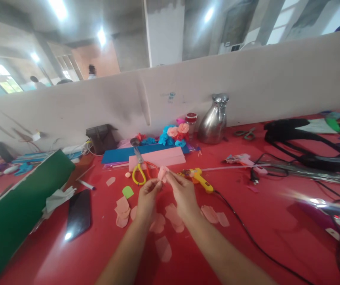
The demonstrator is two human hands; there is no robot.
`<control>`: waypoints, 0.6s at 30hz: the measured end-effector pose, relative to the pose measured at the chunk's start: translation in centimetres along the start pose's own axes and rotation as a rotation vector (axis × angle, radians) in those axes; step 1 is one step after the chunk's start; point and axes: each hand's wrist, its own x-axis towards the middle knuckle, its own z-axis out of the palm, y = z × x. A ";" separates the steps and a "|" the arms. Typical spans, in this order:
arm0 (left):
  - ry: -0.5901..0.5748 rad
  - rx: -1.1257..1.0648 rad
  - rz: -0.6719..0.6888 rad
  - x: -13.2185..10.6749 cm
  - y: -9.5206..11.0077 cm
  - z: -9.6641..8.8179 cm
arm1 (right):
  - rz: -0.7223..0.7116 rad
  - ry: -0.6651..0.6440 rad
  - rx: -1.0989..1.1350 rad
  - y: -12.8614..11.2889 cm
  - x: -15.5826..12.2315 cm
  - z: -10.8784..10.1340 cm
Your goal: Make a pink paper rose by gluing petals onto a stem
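Between the fingertips of both hands is a pink paper petal (163, 173), held above the red table (104, 253). My left hand (149, 194) pinches its lower left side, and my right hand (183, 192) grips it from the right. Cut pink petals (122, 208) lie in loose piles around and under my wrists, with one petal (164, 248) nearer to me. A green paper petal (128, 192) rests left of my left hand. Just beyond the hands lie scissors (139, 174) with yellow and orange handles. A yellow glue gun (201, 180) lies right of my right hand.
Pink paper sheets (174, 155) and finished paper flowers (172, 134) sit at the back, near a steel jug (214, 120). At left are a phone (78, 213) and an upright green board (24, 209). The glue gun's black cord (247, 229) crosses the right side.
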 end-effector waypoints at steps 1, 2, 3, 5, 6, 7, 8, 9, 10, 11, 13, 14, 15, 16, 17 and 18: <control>0.003 -0.009 0.001 0.0 0.0 0.0 | -0.004 -0.004 -0.010 -0.1 -0.1 0.0; 0.006 -0.020 0.001 0.0 0.0 0.0 | -0.007 -0.009 -0.018 -0.1 -0.1 0.1; 0.006 -0.032 0.000 0.0 0.1 0.0 | -0.010 -0.015 -0.024 -0.2 -0.1 0.1; 0.003 -0.056 -0.006 0.0 0.2 0.0 | -0.017 -0.026 -0.027 -0.4 -0.2 0.1; 0.004 -0.065 -0.007 -0.1 0.3 0.0 | -0.021 -0.027 -0.024 -0.5 -0.2 0.1; 0.007 -0.073 -0.007 -0.1 0.4 0.0 | -0.026 -0.023 -0.019 -0.5 -0.2 0.1; 0.010 -0.079 -0.006 -0.1 0.5 0.1 | -0.034 -0.013 -0.014 -0.6 -0.1 0.1; 0.014 -0.084 -0.004 -0.1 0.6 0.1 | -0.045 -0.001 -0.010 -0.6 -0.1 0.1; 0.019 -0.088 -0.002 -0.2 0.6 0.1 | -0.053 0.011 -0.007 -0.5 -0.1 0.0; 0.023 -0.094 0.001 -0.2 0.7 0.1 | -0.056 0.019 -0.005 -0.4 0.0 -0.1; 0.029 -0.110 0.002 -0.2 0.8 0.1 | -0.038 0.005 0.003 -0.1 0.3 -0.2; 0.030 -0.119 0.002 -0.2 0.8 0.1 | -0.014 -0.017 0.015 0.1 0.4 -0.3; 0.025 -0.131 0.000 -0.2 0.8 0.1 | 0.019 -0.048 0.034 0.4 0.7 -0.5; 0.017 -0.144 -0.001 -0.2 0.8 0.1 | 0.055 -0.084 0.057 0.6 0.9 -0.6; 0.007 -0.159 -0.001 -0.2 0.9 0.1 | 0.091 -0.125 0.081 0.8 1.2 -0.7; -0.004 -0.174 -0.004 -0.2 0.9 0.1 | 0.125 -0.164 0.105 1.0 1.4 -0.8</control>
